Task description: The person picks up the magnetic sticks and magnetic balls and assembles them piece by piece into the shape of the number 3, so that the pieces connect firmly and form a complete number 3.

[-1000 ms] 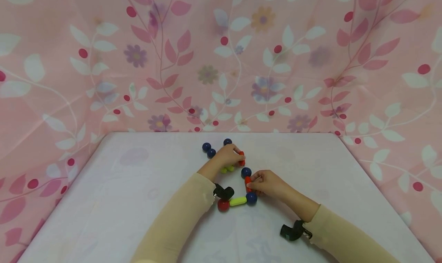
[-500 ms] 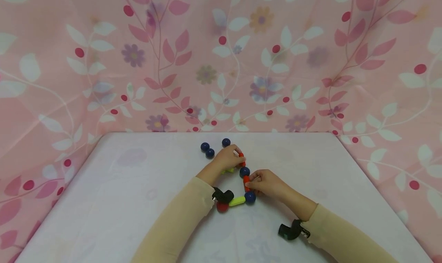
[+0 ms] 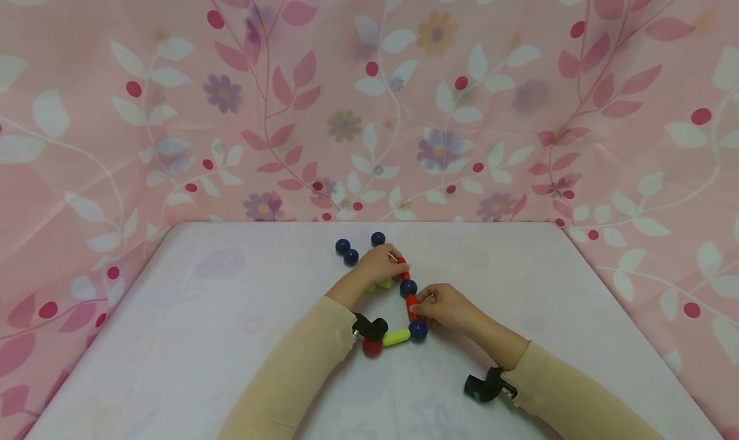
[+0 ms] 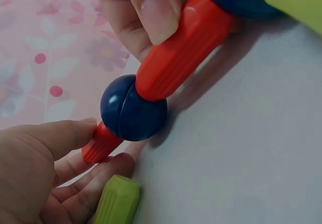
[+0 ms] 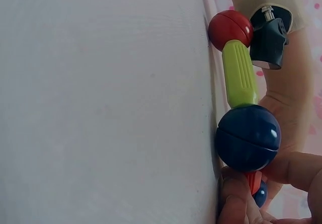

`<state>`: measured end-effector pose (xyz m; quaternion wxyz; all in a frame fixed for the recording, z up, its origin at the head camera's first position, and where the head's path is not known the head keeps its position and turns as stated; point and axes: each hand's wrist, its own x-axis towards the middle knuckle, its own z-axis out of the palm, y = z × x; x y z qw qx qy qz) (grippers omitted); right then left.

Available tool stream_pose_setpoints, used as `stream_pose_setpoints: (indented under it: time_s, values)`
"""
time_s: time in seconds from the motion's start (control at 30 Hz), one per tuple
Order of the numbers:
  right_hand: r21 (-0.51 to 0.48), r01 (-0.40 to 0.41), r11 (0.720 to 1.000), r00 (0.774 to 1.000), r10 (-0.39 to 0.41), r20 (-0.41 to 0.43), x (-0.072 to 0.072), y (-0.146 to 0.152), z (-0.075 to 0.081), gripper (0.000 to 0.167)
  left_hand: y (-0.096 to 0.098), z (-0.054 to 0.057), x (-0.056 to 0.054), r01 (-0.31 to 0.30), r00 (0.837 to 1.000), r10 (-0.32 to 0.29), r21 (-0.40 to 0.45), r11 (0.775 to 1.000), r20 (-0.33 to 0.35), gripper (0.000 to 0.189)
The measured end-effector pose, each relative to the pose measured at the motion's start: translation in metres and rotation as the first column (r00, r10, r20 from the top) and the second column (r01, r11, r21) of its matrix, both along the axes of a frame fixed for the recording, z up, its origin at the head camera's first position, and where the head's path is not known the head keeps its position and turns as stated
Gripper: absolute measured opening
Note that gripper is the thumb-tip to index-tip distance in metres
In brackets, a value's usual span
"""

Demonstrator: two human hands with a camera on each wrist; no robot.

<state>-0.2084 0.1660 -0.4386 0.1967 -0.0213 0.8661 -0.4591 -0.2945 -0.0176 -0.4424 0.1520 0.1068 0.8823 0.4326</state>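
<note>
Red ridged rod (image 4: pixel 102 146), pinched in my left hand (image 3: pixel 378 265), now appears to touch the near blue ball (image 3: pixel 408 288), from which it stood just apart a second ago; my right hand (image 3: pixel 447 305) pinches a second red rod (image 4: pixel 186 50) between that ball and another blue ball (image 3: pixel 418 330); lime-green rod (image 3: pixel 396 337) and red ball (image 3: pixel 372 346) continue the chain on the counter (image 3: pixel 173 337), which I judge one rod longer.

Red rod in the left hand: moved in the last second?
Yes, slightly: in the head view, that red rod has come away from the table's far edge and now meets a blue ball.
</note>
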Motion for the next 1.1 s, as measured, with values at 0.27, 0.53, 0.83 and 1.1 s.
stream_pose_setpoints:
  time_s: [0.27,0.53,0.83,1.1]
  values:
    - [0.002,0.032,0.999,0.999,-0.032,0.009,0.0,-0.002,0.003,0.02,-0.005,0.003,-0.001,0.048,0.999,-0.048,0.032,0.998,-0.008,0.03]
    - [0.005,0.054,0.999,0.998,-0.054,0.015,-0.003,-0.001,0.001,0.021,-0.006,0.005,-0.001,0.05,0.998,-0.05,-0.011,0.999,-0.036,0.034]
    - [0.012,0.046,0.999,0.999,-0.046,0.027,-0.004,-0.003,0.001,0.022,-0.01,0.0,-0.005,0.041,0.998,-0.043,-0.037,0.998,-0.049,0.037]
    - [0.016,0.039,0.999,0.999,-0.04,0.018,-0.002,-0.002,0.001,0.022,-0.016,0.0,0.001,0.016,0.997,-0.019,-0.041,0.999,-0.073,0.037]
